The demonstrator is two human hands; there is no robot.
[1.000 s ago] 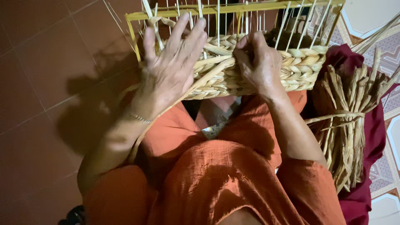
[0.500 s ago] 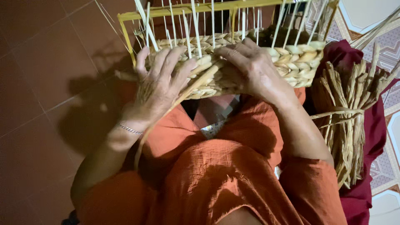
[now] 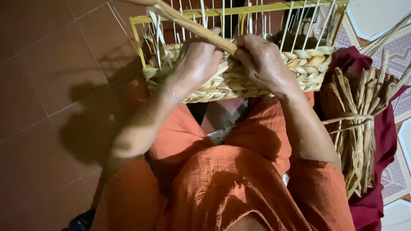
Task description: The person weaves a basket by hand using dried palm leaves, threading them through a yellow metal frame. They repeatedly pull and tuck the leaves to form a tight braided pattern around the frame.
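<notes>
Strand: long pale twisted straw strand (image 3: 188, 23), axis 10 to 4 o'clock, nearer end held.
Right hand (image 3: 261, 62): closed on strand.
Left hand (image 3: 195, 64): curled narrow against half-woven straw basket (image 3: 308, 68).

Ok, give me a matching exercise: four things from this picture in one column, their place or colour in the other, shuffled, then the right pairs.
Things:
1. basket frame
2. bundle of dried reeds
3. dark red cloth
4. long strand

Descriptions:
A. lies under the reed bundle
B. yellow, with thin upright stakes
C. gripped by both the left hand and right hand
D. tied, lying to the person's right

Pairs: 1-B, 2-D, 3-A, 4-C
</notes>
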